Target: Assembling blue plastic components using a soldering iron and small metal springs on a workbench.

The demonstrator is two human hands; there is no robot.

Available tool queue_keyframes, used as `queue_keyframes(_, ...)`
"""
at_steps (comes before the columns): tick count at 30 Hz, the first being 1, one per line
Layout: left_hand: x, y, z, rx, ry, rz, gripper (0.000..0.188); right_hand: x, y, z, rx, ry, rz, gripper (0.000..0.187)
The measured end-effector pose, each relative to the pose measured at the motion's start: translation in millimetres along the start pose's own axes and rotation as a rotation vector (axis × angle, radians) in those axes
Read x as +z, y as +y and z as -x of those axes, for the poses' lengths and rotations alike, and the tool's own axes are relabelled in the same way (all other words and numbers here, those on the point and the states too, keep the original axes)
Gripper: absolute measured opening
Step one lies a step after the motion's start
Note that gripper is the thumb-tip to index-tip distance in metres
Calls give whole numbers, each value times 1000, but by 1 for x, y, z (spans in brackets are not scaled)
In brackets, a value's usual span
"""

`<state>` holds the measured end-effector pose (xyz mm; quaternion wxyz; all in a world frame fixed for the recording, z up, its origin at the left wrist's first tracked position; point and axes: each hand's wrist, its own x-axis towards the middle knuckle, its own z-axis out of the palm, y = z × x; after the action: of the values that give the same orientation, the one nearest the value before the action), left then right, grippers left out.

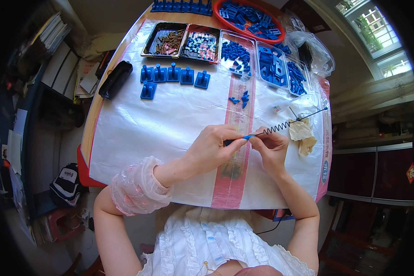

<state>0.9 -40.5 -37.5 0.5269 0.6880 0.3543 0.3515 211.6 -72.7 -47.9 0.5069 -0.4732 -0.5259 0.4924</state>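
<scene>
Both my hands meet above the middle of the sheet-covered table. My left hand [212, 146] is closed, pinching a small blue plastic part [248, 137] between thumb and fingertips. The fingers of my right hand [271, 148] are closed round the near end of a thin black rod with a zigzag, spring-like middle [277, 127]. That rod slants up to the right and ends in a small blue tip. Its near end points at the blue part; whether they are joined is hidden by my fingers. Beyond my hands lie a few loose blue pieces [244, 99].
Several assembled blue pieces [173, 72] stand at the left. Behind are trays of brass-coloured screws [171, 42], small nuts [201, 45] and blue parts [234, 56], plus a red basin [282, 37]. A black case [116, 79] lies far left, a crumpled cream cloth [303, 135] right.
</scene>
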Motion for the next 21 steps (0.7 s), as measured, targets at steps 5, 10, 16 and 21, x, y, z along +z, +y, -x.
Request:
queue_keyframes(5,-2,1,0,-42,0,60,16,2,3,-2,19,16,-30,6)
queue_keyframes(10,1,7,-2,-35,25,71,16,-1,3,-1,55,25,-18,6)
queue_keyframes(16,-5,0,-3,-123,-46,84,16,-7,9,-2,100,-1,-37,7)
queue_keyframes(21,-1,-6,-2,-153,-58,99,16,-7,9,-3,120,-3,-67,8)
